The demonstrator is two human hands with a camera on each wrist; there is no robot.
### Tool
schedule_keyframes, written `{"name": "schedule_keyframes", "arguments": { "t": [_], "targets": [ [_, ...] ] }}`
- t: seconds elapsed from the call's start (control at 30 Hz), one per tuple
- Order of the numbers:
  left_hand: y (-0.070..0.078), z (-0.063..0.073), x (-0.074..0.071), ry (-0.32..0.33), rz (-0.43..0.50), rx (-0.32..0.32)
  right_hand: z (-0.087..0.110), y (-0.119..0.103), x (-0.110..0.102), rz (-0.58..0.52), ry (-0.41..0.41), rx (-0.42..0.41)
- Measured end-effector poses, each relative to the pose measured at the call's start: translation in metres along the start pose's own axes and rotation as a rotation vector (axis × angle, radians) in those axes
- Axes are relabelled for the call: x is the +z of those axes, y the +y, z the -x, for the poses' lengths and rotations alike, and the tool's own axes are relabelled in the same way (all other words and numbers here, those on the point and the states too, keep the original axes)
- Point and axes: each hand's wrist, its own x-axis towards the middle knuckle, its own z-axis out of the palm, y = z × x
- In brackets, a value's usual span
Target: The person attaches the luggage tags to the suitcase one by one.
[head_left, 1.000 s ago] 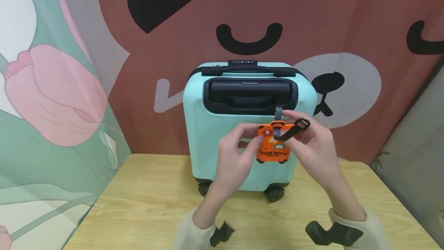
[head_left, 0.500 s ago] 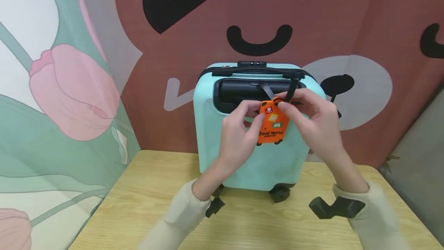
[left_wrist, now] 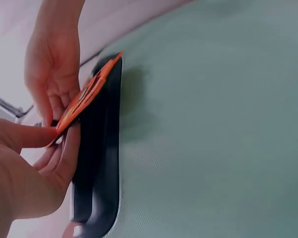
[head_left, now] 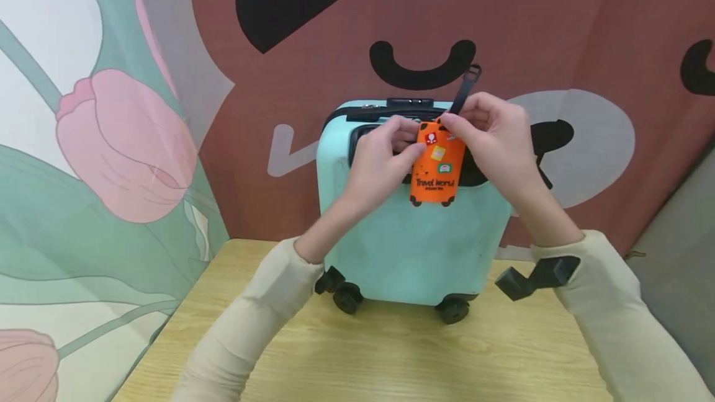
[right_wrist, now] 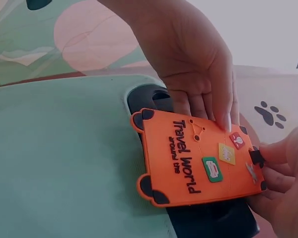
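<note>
Obs.: L. hand held orange luggage tag by its L. edge, thumb at front, fingers behind; grip narrow. R. hand pinched blk. strap at tag's top end btwn. thumb & fingers; strap's buckle end stood up above that hand. Tag pos.: raised before upper part of mint suitcase, overlapping blk. handle recess in head view; decorated face twd. head cam., wording "Travel World around the" legible in R. wrist view, w/ red, yellow & green patches. Contact btwn. tag & case: could not tell. Suitcase stood upright on blk. wheels, on wood-grain table. Printed curtain hung behind. Forearms in beige sleeves, blk. device at each wrist.
</note>
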Motion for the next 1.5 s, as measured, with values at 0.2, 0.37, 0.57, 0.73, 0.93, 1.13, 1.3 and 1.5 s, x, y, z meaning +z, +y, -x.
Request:
{"name": "schedule_keyframes", "arguments": {
  "t": [0.2,0.37,0.57,0.73,0.93,1.13,1.3,1.5],
  "targets": [
    [0.009,-0.017,-0.015,-0.062,-0.145,-0.044,-0.013,0.000,0.004,-0.051,-0.007,0.073],
    [0.014,-0.034,-0.028,-0.149,-0.307,-0.070,-0.018,0.003,0.004,-0.054,-0.042,0.131],
    [0.012,-0.052,-0.031,-0.135,-0.499,-0.039,-0.030,0.003,0.000,0.010,-0.106,0.240],
    [0.007,-0.076,-0.031,-0.131,-0.662,-0.045,-0.043,0.002,-0.002,0.099,-0.159,0.296],
    [-0.003,-0.107,-0.030,-0.290,-0.685,-0.233,-0.053,0.003,-0.003,0.144,-0.217,0.350],
    [-0.009,-0.121,-0.028,-0.298,-0.635,-0.311,-0.053,0.003,0.004,0.138,-0.223,0.348],
    [-0.009,-0.124,-0.031,-0.207,-0.544,-0.390,-0.053,0.002,0.009,0.140,-0.200,0.331],
    [-0.005,-0.123,-0.033,-0.164,-0.383,-0.467,-0.053,-0.001,0.016,0.121,-0.197,0.280]
  ]
}}
